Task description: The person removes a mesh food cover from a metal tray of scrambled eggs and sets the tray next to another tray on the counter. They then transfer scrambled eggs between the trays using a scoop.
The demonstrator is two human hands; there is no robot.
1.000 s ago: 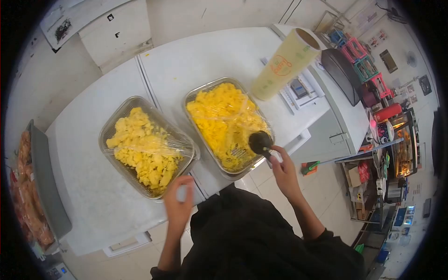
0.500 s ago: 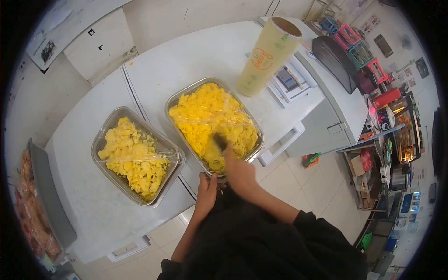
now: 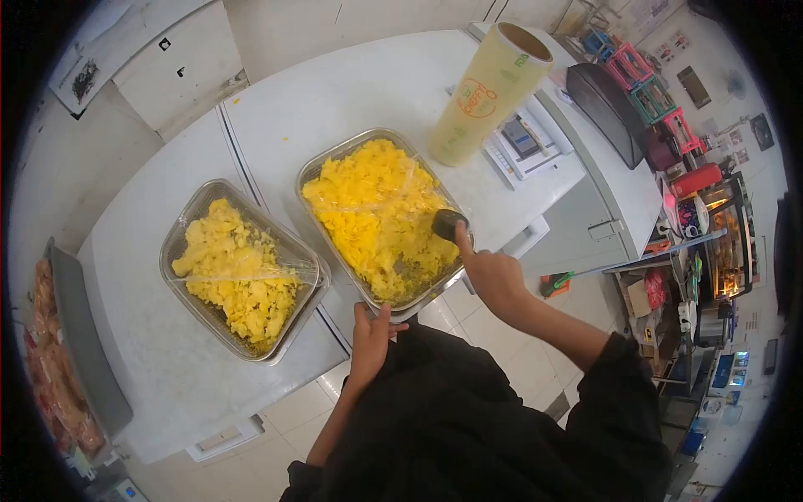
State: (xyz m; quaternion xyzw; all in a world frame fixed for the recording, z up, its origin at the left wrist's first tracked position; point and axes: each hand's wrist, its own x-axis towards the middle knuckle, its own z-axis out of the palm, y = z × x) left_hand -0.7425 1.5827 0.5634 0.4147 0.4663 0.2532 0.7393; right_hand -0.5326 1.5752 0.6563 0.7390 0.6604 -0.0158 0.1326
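My right hand (image 3: 493,280) is closed on a black scoop (image 3: 448,224), which rests at the right side of the yellow food (image 3: 376,209) in the right metal tray (image 3: 329,153). My left hand (image 3: 370,339) grips the near rim of that tray, thumb on top and fingers partly hidden below. Clear film crosses the food. To the left stands a second metal tray (image 3: 173,243) with paler yellow food (image 3: 238,268), also with film stretched across its middle.
A tall roll of cling film (image 3: 485,96) stands behind the right tray, beside a white scale (image 3: 527,142). A grey bin (image 3: 88,343) with wrapped food is at the far left. A dark object (image 3: 606,113) lies on the right counter.
The scoop came from the right edge across the food, then back to the right side. My left hand moved from beside the left tray to the right tray's near rim.
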